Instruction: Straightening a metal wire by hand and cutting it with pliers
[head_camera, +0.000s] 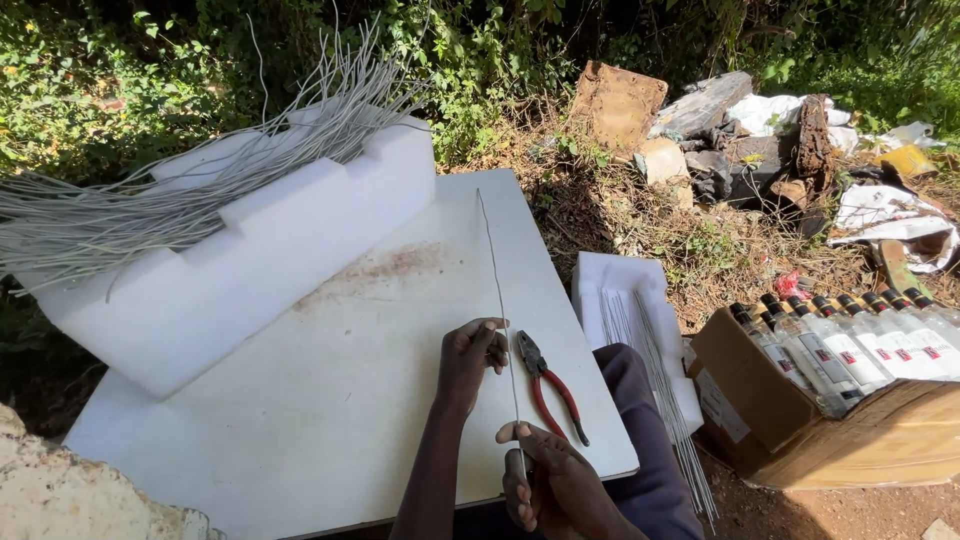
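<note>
A long thin grey wire (494, 270) lies along the white board (330, 380), running away from me. My left hand (470, 358) pinches it about midway, with the fingers pressed down on the board. My right hand (553, 480) grips the wire's near end at the board's front edge. Red-handled pliers (545, 385) lie on the board just right of the wire, between my two hands.
A big bundle of grey wires (190, 190) rests on a stepped white foam block (250, 260) at the left. Straight wires (650, 370) lie on white foam at my right. A cardboard box (800, 425) of clear bottles (850, 345) stands at the right. Rubble (740, 130) and bushes lie beyond.
</note>
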